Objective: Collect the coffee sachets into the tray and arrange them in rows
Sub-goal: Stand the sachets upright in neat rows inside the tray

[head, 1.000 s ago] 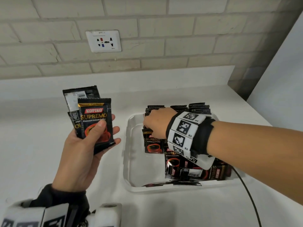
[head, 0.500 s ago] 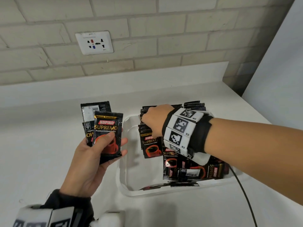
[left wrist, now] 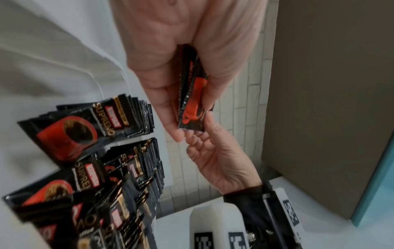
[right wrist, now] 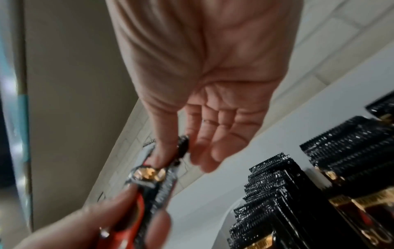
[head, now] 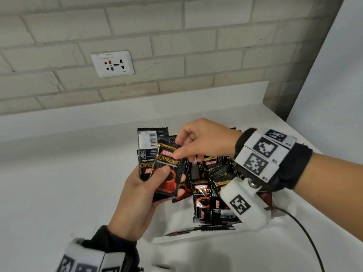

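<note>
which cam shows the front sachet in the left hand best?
Head view: the front sachet faces the camera, label readable, left hand gripping it and right hand pinching its top edge. Left wrist shows it edge-on between the fingers. Right wrist shows only its blurred top.

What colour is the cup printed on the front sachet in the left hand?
Red, on a black wrapper: front sachet held by the left hand. Clearest in the head view.

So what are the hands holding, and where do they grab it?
The left hand grips two coffee sachets by their lower halves. The right hand pinches the front sachet at its top edge.
</note>
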